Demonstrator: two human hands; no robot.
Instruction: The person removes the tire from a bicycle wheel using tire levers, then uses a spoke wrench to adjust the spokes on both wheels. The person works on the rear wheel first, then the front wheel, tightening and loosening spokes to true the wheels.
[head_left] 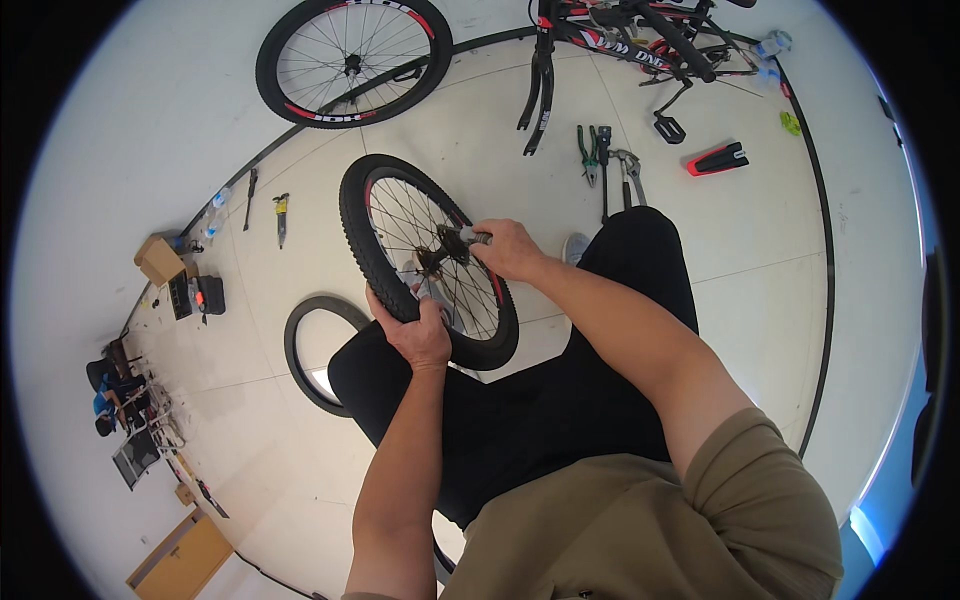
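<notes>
A bicycle wheel (362,247) with a black knobby tyre and red rim markings stands tilted between my knees. My left hand (415,335) is closed round the tyre at its near left side, thumb on the rim side. At the hub (430,262) my right hand (508,248) is closed, its fingers pinching a small grey ribbed cylindrical piece (477,237) beside the dark sprocket. Whether that piece is joined to the axle I cannot tell, as the fingers cover part of it.
Against the far wall lean another wheel (437,62) and a black-and-red bicycle frame (610,42). Pliers (588,160), a hammer (630,170) and a red-black wedge-shaped object (716,160) lie beyond my right knee. A loose tyre (296,350) lies left, with a cardboard box (160,260) farther off.
</notes>
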